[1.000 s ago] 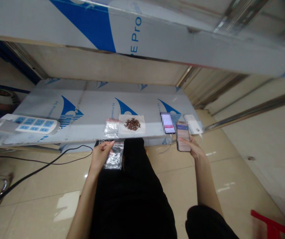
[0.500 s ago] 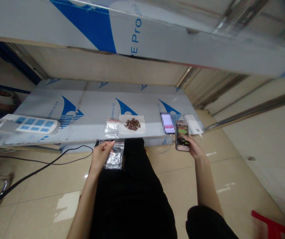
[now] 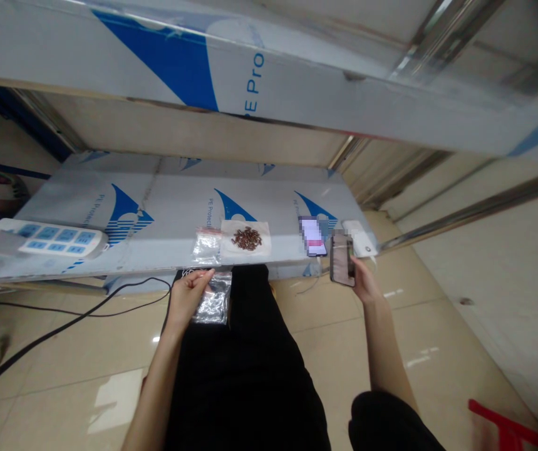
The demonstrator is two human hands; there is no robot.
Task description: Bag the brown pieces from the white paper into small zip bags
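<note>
Bag (image 3: 215, 304) at seven o'clock — our left hand (image 3: 188, 297) pinches its upper edge, best lightly; our right hand (image 3: 366, 282) apparently grips the phone (image 3: 342, 263) at four.

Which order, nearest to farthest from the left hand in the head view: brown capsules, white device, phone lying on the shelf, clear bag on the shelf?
From the left hand:
1. Clear bag: just ahead, slightly right.
2. Brown capsules: right of that bag.
3. Phone lying on the shelf: farther right.
4. White device: farthest right.
</note>
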